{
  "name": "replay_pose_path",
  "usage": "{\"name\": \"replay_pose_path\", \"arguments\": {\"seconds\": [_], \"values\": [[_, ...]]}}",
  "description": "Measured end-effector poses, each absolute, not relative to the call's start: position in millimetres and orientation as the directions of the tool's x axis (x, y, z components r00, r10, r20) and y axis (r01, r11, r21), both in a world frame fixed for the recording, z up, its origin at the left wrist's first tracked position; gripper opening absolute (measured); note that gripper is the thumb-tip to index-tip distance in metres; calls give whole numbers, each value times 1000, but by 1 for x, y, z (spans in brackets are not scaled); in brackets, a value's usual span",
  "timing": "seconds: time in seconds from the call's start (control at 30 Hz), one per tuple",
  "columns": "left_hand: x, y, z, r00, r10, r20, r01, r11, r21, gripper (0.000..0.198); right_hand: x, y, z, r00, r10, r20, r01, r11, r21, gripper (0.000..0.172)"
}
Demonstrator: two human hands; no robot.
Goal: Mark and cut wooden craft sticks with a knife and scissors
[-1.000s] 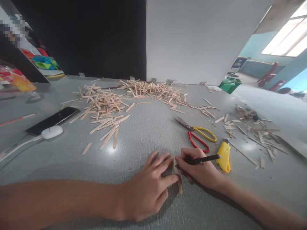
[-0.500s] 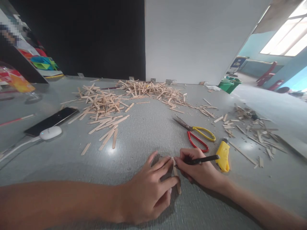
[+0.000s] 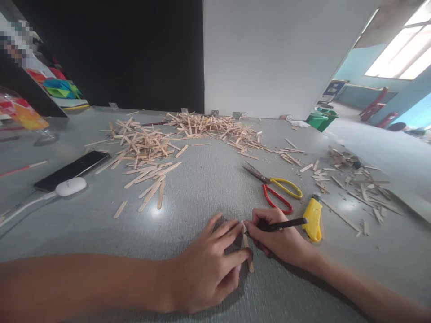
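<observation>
On the bench (image 3: pixel 205 179), black pen (image 3: pixel 290 223) by a wooden stick (image 3: pixel 246 242);
right hand (image 3: pixel 281 235) has its fingers gripping the pen; left hand (image 3: pixel 212 264), fingers spread, touches the stick; scissors (image 3: pixel 267 180) and yellow cutter (image 3: pixel 313 220) lie near.

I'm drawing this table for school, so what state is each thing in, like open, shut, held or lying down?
Black pen, held in the right hand
Wooden stick, touched by the left hand
Scissors, lying flat, handles spread apart
Yellow cutter, lying down, blade state unclear
Phone, lying flat, screen dark
White device, lying, cable attached
Stick piles, loose and jumbled
Bottle, too blurred
</observation>
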State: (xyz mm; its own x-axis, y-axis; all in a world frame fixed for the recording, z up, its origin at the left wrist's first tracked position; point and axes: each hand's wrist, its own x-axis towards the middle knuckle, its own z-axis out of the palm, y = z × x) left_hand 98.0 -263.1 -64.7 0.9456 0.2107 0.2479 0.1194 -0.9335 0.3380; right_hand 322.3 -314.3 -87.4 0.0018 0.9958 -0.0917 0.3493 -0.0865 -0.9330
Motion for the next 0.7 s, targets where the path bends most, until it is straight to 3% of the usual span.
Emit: {"name": "replay_pose_path", "arguments": {"seconds": [0.7], "values": [[98,-263,-65,953,205,224,127,-938,321,32,323,-313,-87,-15,1000,-6,416,1,-909,41]]}}
